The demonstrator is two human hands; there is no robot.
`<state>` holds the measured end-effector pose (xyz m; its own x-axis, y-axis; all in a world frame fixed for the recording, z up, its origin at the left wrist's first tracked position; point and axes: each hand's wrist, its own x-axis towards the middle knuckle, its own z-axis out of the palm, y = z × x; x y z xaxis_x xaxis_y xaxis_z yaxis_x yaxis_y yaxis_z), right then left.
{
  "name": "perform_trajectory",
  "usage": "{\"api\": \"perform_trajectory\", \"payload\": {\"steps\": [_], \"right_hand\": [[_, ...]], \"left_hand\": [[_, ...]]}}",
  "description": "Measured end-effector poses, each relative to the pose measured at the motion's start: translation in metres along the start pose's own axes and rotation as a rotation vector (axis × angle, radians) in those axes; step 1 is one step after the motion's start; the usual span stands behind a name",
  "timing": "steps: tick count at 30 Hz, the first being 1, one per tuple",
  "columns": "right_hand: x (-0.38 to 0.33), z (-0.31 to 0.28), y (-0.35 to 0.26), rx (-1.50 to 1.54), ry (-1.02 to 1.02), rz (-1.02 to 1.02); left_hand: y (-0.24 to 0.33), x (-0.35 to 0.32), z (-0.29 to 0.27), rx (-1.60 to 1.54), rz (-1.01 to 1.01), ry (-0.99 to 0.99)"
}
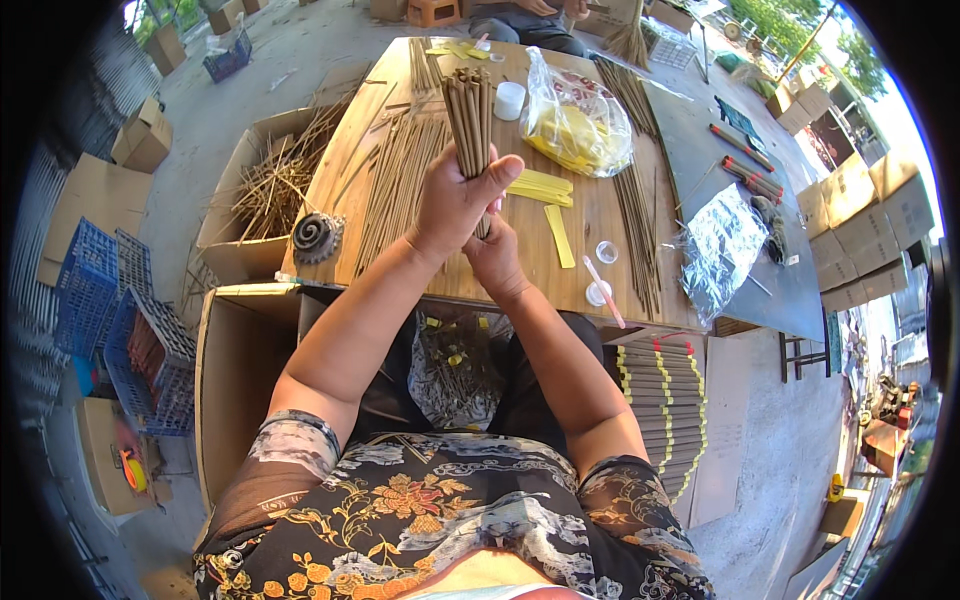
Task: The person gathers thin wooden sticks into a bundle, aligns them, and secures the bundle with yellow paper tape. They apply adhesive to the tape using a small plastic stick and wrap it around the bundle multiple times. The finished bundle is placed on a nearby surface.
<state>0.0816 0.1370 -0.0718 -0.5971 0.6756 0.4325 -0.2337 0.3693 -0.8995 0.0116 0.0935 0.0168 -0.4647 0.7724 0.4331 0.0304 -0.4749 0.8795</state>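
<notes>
Both hands are on an upright bundle of brown incense sticks (467, 112) above the wooden table. My left hand (452, 196) wraps round its middle, thumb across the front. Lower down, my right hand (494, 258) closes on the bundle's bottom end, which its fingers mostly hide. Loose sticks (398, 185) lie in rows left of my hands. To the right are a stack of yellow strips (541, 187) and a single yellow strip (560, 236). Beyond them sit a clear plastic bag (577, 125) of yellow material and a white tub (509, 101). A pink stick (603, 290) rests across a small white pot (598, 294).
A dark spiral metal piece (318, 237) sits at the table's left edge, beside a cardboard box (228, 232) of sticks. Banded bundles (662, 410) lie low at right. A grey board (745, 215) holds crumpled foil (722, 248). Another person (530, 22) sits across the table.
</notes>
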Motion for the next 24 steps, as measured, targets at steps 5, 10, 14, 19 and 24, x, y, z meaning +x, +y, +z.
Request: {"api": "perform_trajectory", "payload": {"steps": [5,10,14,19,24], "right_hand": [[0.005,-0.005,-0.014,0.08,0.028,-0.002],[0.01,-0.007,-0.006,0.064,0.009,-0.106],[0.007,-0.011,-0.018,0.07,-0.076,0.014],[0.008,-0.009,-0.025,0.062,-0.026,-0.024],[0.011,-0.001,-0.014,-0.037,0.094,-0.064]], "left_hand": [[-0.001,-0.003,0.011,0.123,-0.017,0.007],[0.003,0.002,0.014,0.146,-0.044,-0.021],[0.047,0.02,0.016,-0.073,-0.012,-0.142],[0.075,0.023,0.028,-0.02,0.057,-0.046],[0.067,0.022,0.04,0.172,0.095,0.321]]}}
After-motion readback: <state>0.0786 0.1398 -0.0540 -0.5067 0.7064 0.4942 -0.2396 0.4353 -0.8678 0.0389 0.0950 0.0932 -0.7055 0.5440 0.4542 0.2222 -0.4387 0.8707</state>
